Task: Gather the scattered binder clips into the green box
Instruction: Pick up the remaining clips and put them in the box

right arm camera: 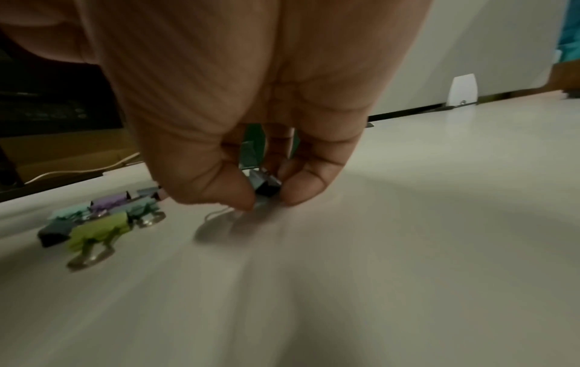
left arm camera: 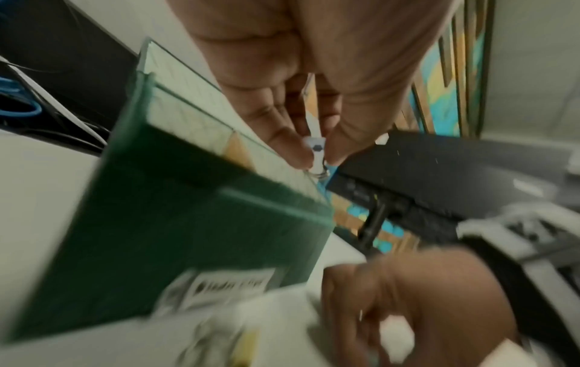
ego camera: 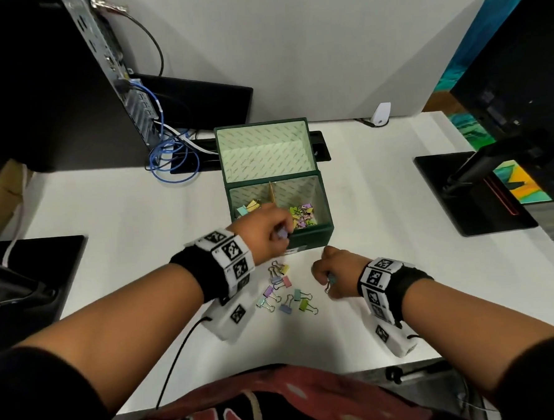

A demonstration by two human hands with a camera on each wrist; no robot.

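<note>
White desk (ego camera: 398, 202), grey partition screen (ego camera: 291, 46) behind.
Left hand (ego camera: 263, 227) pinches a lilac binder clip (ego camera: 282, 234) over the green box (ego camera: 325, 207); right hand (ego camera: 333, 273) pinches a teal binder clip (right arm camera: 263, 185).

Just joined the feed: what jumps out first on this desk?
The open green box at mid-desk, pastel clips heaped inside. The left hand pinches a clip at its front rim; the right hand pinches a bluish clip low over the white desk. Loose clips lie scattered between them.
</note>
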